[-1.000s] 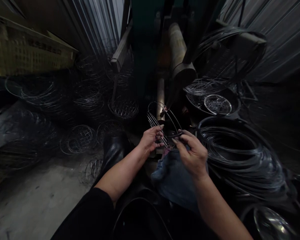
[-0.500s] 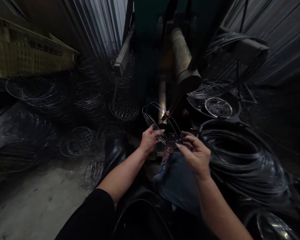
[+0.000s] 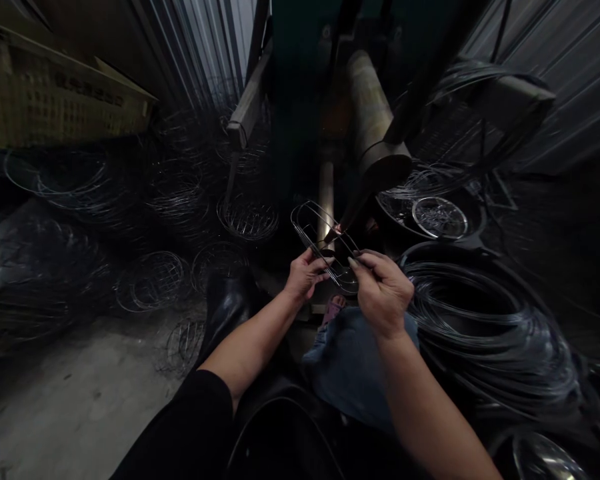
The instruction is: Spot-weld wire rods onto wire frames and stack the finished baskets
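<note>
A wire frame (image 3: 306, 235) made of thin bent metal rods is held tilted in front of me, between both hands. My left hand (image 3: 304, 277) pinches its near left side, thumb and fingers closed on the rods. My right hand (image 3: 386, 290) grips the right edge between thumb and fingertips. The frame surrounds the tip of a machine's dark slanted arm (image 3: 349, 215), where a small coppery spot shows. Just behind the rods stands a brass-coloured post (image 3: 326, 200). Whether rods and tip touch is unclear.
A thick cylinder (image 3: 373, 107) juts from the machine above my hands. On the right are a large wire coil (image 3: 485, 320) and a basin with a round sieve-like dish (image 3: 439, 217). Round wire racks (image 3: 153, 283) pile up leftward, below a yellow crate (image 3: 70, 100).
The wire frame has turned and now looks narrower and more elongated. My right hand has shifted left and slightly up, with its fingers drawn closer together. The left hand has moved slightly right.
</note>
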The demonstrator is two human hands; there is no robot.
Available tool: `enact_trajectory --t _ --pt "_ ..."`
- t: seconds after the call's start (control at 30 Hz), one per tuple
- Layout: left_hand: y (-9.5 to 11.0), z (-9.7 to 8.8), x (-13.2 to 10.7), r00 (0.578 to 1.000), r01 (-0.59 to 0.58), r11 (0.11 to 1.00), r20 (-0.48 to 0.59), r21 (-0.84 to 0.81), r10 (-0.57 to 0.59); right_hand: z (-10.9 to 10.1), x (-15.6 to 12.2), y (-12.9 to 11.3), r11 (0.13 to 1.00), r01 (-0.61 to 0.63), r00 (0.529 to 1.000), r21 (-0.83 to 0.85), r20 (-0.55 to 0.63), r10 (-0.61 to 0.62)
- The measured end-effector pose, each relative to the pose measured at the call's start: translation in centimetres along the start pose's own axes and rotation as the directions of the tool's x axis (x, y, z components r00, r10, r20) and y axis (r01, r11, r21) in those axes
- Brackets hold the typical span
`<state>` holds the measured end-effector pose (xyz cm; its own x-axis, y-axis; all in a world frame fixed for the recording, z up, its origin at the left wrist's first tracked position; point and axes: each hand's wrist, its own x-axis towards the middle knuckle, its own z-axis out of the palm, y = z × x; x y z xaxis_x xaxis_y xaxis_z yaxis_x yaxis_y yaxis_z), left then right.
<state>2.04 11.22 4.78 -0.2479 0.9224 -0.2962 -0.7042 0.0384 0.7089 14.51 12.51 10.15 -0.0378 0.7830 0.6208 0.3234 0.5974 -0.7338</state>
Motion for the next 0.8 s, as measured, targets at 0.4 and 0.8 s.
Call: enact_trajectory --t 0.4,0.8 --pt "-0.6 0.7 -0.7 0.996 0.069 0.997 -0.065 0.026 -0.067 -0.1 1.3 -0.5 0.999 0.001 1.0 -0.048 0.017 -0.001" --pt "-0.8 1.2 -1.3 0.99 0.098 0.995 -0.098 -0.017 -0.099 0.0 1.5 -0.3 0.997 0.049 0.999 -0.067 0.013 -0.048"
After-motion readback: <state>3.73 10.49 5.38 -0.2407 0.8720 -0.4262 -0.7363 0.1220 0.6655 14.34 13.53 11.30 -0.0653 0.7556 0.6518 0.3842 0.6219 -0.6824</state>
